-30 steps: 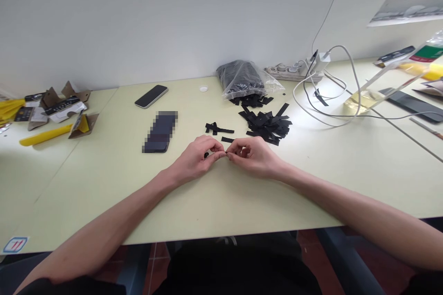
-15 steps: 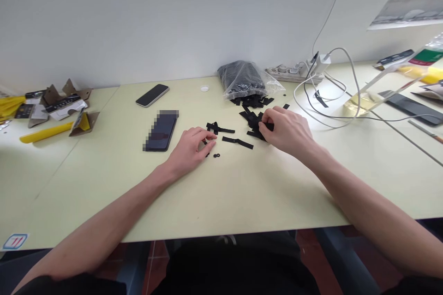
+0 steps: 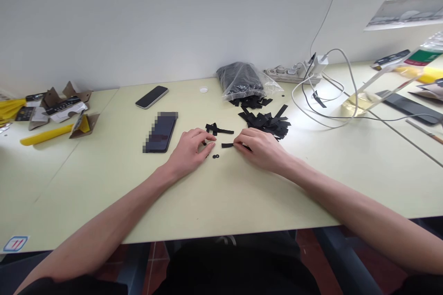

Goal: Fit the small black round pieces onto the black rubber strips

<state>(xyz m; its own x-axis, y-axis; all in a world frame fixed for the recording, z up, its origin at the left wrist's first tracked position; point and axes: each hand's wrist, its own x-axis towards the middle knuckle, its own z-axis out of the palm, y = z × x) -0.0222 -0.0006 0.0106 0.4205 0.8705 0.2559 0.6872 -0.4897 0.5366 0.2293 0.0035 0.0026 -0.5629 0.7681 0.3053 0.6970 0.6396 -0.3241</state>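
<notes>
My left hand [image 3: 194, 148] rests on the table, its thumb and index finger apart around small black bits. Just beside its fingertips lie small black rings [image 3: 216, 156]. A few black strips [image 3: 221, 130] lie crossed beyond those fingers. My right hand [image 3: 261, 148] pinches a short black strip [image 3: 227, 145] on the tabletop; its middle is hidden by the fingertips. Behind the right hand spreads a loose pile of black strips [image 3: 272, 122].
A clear plastic bag [image 3: 242, 80] full of black pieces stands by the wall. Two phones [image 3: 152, 97] lie to the left, near a yellow-handled tool [image 3: 48, 134]. On the right are a power strip [image 3: 287, 73], white cables [image 3: 356, 83] and a tilted bottle of yellow liquid [image 3: 360, 103].
My right hand has left the pile, moved left and taken hold of a strip on the table. More strips are spread out in the pile. My left hand has stayed put.
</notes>
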